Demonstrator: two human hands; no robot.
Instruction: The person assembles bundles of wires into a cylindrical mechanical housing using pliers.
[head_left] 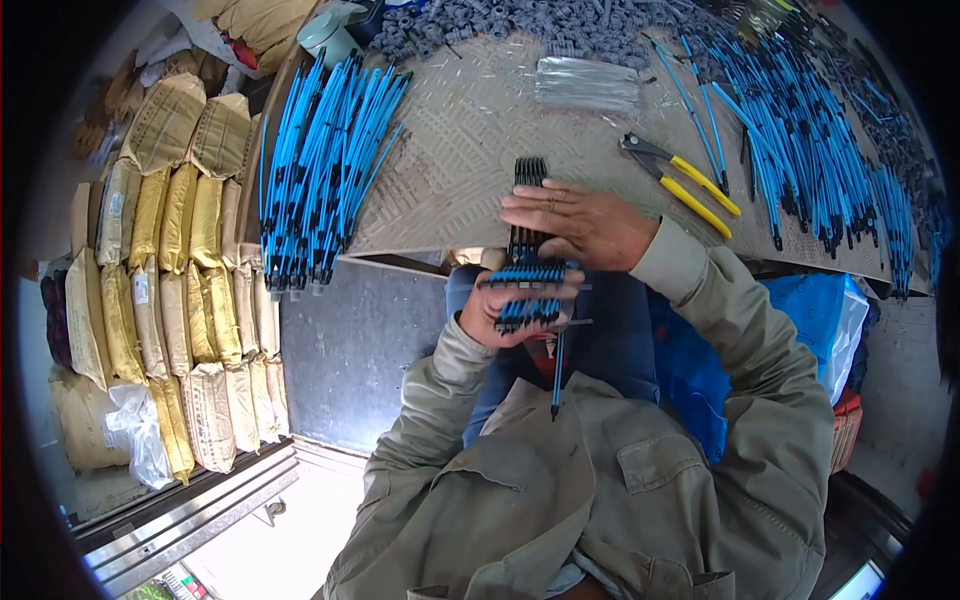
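Observation:
Over my lap, my left hand [487, 317] is wrapped round a bundle of thin blue rods with black ends [530, 173], set side by side in rows. Greyish strips seem to cross the bundle. One blue rod [557, 372] sticks out below it toward my jacket. My right hand [597, 226] lies across the black upper part of the bundle, its fingers stretched out and pointing left. My right palm hides part of the rods. Beyond that hand, cutters with yellow handles [697, 205] lie on the worktable [450, 170].
Blue rods are piled at the table's left [330, 160] and right [810, 150]. Small grey fittings [500, 28] heap along the back, behind a clear packet of thin strips [588, 87]. Stacked paper-wrapped packs [180, 230] stand at left. A blue plastic bag [690, 380] is beside my right leg.

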